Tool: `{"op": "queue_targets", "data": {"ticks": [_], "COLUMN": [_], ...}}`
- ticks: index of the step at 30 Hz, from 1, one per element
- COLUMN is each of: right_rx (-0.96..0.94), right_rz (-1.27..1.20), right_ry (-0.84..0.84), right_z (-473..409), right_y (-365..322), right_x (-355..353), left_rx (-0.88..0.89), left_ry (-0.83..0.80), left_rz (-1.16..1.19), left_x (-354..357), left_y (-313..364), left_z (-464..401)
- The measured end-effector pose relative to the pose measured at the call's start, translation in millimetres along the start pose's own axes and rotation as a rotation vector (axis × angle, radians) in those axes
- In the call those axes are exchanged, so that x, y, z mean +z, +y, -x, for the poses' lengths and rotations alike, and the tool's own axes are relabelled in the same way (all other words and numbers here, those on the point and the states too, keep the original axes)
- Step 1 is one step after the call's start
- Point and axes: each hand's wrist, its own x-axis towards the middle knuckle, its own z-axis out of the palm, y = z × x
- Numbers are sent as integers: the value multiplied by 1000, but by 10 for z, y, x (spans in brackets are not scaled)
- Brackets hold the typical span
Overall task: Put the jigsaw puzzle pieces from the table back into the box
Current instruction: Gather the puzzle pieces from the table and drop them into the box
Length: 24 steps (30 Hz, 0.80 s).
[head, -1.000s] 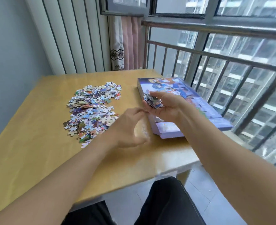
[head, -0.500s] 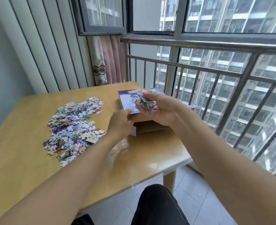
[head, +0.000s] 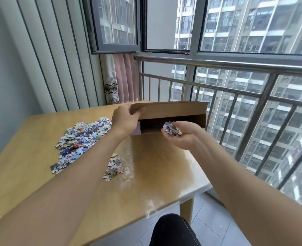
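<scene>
1. Main pile of puzzle pieces [head: 81, 137]: lies loose on the counter [head: 22, 157], left of the box; a smaller cluster [head: 113, 166] sits nearer the person, also left of the box. Most of the task appears outstanding.
2. Left hand [head: 124, 119]: fingers curled over the left corner of the lid [head: 171, 109], thumb beneath, holding the lid raised above the box.
3. Box [head: 173, 124]: rests at the far right of the counter, its opening dark and facing the person. Contents cannot be made out.
4. Right hand [head: 181, 134]: cupped palm up just in front of the box opening, carrying a handful of pieces [head: 171, 130].
5. Risk, judged: the handful is heaped and unsecured; a hasty tip could spill pieces short of the box onto the counter or floor.
6. Risk, judged: the lid is held at 1 corner only; a slip would drop it onto the right hand.
7. Risk, judged: the railing [head: 235, 86] stands just right of the box; stray pieces could pass beyond it.
</scene>
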Motion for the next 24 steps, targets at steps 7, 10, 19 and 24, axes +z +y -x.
{"op": "queue_targets", "data": {"ticks": [7,10,19,24], "right_rx": [-35,-45,-166,-186], "right_rz": [-94,-194,-313,65], "right_ry": [5,-52,-232,-256], "right_z": [-16,-85,-285,-198], "right_y": [-126,-216,-398,-456], "right_x": [91,131,126,36], "left_rx": [21,16,-24,-25], "left_ry": [-42,-66,-157,-164], "left_rz": [30,76,390,403], "left_x": [12,17,-133,-154], "left_y": [39,50,117,70], "left_z": [39,40,-103,-79]}}
